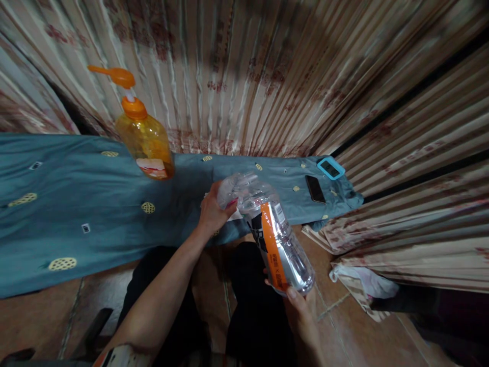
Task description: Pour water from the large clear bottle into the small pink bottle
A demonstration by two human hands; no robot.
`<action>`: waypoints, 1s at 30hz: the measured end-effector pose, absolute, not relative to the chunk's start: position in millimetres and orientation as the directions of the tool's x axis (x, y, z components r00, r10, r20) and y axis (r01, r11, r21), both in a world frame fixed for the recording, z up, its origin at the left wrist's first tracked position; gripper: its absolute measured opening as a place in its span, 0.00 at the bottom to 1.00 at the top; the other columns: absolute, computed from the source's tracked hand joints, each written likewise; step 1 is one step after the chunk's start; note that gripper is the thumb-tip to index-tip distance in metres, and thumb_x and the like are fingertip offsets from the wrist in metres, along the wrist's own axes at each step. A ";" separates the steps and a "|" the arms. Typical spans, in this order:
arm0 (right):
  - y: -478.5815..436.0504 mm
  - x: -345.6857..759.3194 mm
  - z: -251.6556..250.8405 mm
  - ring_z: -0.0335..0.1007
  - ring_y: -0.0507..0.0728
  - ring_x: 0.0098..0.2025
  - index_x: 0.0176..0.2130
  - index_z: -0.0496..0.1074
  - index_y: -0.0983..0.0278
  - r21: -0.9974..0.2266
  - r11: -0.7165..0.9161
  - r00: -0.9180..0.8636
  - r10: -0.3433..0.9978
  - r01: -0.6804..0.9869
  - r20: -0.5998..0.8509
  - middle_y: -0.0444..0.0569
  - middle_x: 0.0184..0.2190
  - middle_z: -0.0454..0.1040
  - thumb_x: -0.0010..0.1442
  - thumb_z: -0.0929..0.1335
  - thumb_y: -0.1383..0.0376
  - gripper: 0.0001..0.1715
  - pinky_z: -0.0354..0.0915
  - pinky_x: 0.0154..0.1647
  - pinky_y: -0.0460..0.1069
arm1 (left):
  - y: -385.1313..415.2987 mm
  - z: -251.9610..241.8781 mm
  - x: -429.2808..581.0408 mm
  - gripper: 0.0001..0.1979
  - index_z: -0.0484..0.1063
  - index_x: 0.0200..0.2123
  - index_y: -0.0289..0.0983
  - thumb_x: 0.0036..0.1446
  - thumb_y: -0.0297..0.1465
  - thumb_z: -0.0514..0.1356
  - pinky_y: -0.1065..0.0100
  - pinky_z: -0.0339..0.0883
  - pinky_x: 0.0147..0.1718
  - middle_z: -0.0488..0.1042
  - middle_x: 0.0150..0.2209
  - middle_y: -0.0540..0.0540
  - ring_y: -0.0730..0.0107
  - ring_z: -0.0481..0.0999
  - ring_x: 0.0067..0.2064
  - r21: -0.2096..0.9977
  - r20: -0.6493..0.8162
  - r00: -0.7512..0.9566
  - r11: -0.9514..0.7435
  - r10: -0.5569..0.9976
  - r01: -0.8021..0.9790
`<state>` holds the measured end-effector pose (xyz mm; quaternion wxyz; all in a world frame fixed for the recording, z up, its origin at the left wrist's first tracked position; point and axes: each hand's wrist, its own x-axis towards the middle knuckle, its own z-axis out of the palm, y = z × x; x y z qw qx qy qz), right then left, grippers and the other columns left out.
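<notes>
A large clear plastic bottle (280,237) with an orange, silver and black label lies tilted across the middle, its base toward the lower right. My right hand (300,300) grips it near the base, with the thumb on the side. My left hand (214,206) is closed around a clear plastic piece (229,189) at the bottle's upper end. Whether this piece is joined to the bottle or separate, I cannot tell. A small pink spot shows beside the left fingers, too small to name. Something white, partly hidden, lies under the bottle's upper end.
An orange pump bottle (147,145) stands at the left on a bench with a teal pineapple-print cloth (110,199). Toward the bench's right end lie a black phone (315,189) and a light blue digital clock (330,168). Pleated curtains (214,76) hang behind and at right.
</notes>
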<state>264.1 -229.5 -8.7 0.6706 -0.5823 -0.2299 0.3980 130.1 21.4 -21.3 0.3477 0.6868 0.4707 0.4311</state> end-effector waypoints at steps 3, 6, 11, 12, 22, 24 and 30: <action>-231.5 265.8 -11.7 0.84 0.63 0.44 0.50 0.77 0.56 -0.961 -0.010 0.570 0.804 -0.276 -0.171 0.49 0.44 0.85 0.53 0.78 0.56 0.25 0.80 0.45 0.57 | 22.0 -24.4 129.6 0.26 0.68 0.52 0.39 0.49 0.35 0.66 0.61 0.74 0.44 0.80 0.44 0.45 0.58 0.81 0.44 0.882 0.289 0.196 -0.341 0.937 0.326; -232.3 266.8 -11.7 0.84 0.64 0.45 0.50 0.77 0.53 -0.966 -0.010 0.556 0.817 -0.257 -0.156 0.48 0.45 0.85 0.53 0.77 0.56 0.24 0.80 0.46 0.58 | 22.4 -26.6 129.2 0.25 0.68 0.52 0.39 0.51 0.37 0.65 0.61 0.73 0.44 0.80 0.44 0.45 0.57 0.81 0.43 0.883 0.302 0.206 -0.354 0.931 0.307; -229.8 266.2 -9.5 0.84 0.67 0.45 0.48 0.78 0.53 -0.971 -0.011 0.561 0.815 -0.240 -0.148 0.50 0.44 0.85 0.52 0.76 0.55 0.23 0.79 0.45 0.59 | 22.3 -26.4 127.5 0.26 0.67 0.53 0.38 0.53 0.43 0.63 0.61 0.73 0.43 0.80 0.44 0.44 0.56 0.81 0.43 0.888 0.289 0.229 -0.350 0.930 0.299; -229.4 265.9 -9.3 0.84 0.67 0.45 0.49 0.78 0.54 -0.971 -0.011 0.563 0.813 -0.240 -0.148 0.50 0.44 0.85 0.52 0.76 0.55 0.24 0.79 0.45 0.59 | 22.3 -26.1 127.1 0.26 0.67 0.53 0.38 0.54 0.44 0.63 0.61 0.73 0.43 0.80 0.44 0.44 0.56 0.81 0.43 0.888 0.291 0.234 -0.353 0.928 0.295; -231.7 265.9 -10.0 0.84 0.65 0.43 0.49 0.78 0.53 -0.970 -0.002 0.568 0.810 -0.242 -0.143 0.50 0.43 0.85 0.54 0.76 0.55 0.22 0.79 0.45 0.58 | 23.3 -28.1 127.3 0.28 0.67 0.53 0.38 0.54 0.47 0.62 0.62 0.73 0.41 0.80 0.43 0.44 0.57 0.80 0.42 0.890 0.297 0.231 -0.356 0.927 0.285; -231.3 266.5 -10.9 0.84 0.65 0.44 0.49 0.78 0.53 -0.972 0.006 0.570 0.811 -0.234 -0.132 0.50 0.44 0.85 0.54 0.76 0.55 0.22 0.80 0.45 0.58 | 23.6 -28.7 127.6 0.28 0.67 0.53 0.37 0.54 0.47 0.62 0.62 0.73 0.41 0.80 0.43 0.43 0.56 0.80 0.42 0.886 0.302 0.232 -0.363 0.924 0.290; -228.6 269.3 -15.8 0.85 0.65 0.42 0.48 0.78 0.51 -0.980 0.030 0.574 0.814 -0.198 -0.091 0.48 0.43 0.86 0.50 0.77 0.55 0.24 0.81 0.41 0.56 | 23.6 -29.5 128.0 0.28 0.66 0.54 0.36 0.53 0.44 0.62 0.60 0.74 0.43 0.80 0.44 0.43 0.55 0.80 0.44 0.872 0.310 0.239 -0.375 0.920 0.314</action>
